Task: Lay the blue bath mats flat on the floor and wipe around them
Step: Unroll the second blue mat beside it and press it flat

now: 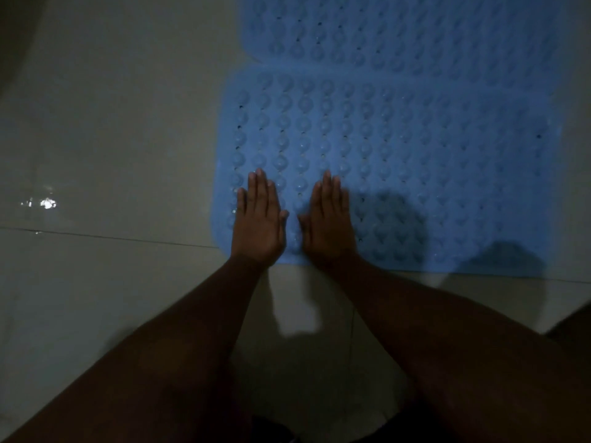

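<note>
Two blue bath mats with rows of round bumps and small holes lie flat on the tiled floor. The near mat [415, 155] fills the middle right of the view, and the far mat [399, 30] lies just behind it, edge to edge. My left hand [260, 220] presses palm down with straight fingers on the near mat's front left corner. Beside it, a thumb's width apart, my right hand [331, 222] lies flat on the same mat near its front edge. Neither hand holds anything.
Pale glossy floor tiles [112, 139] stretch to the left of the mats, with a bright glint of light [48, 204] and a grout line [112, 237] running across. Dim light casts shadows over the near mat's front right part.
</note>
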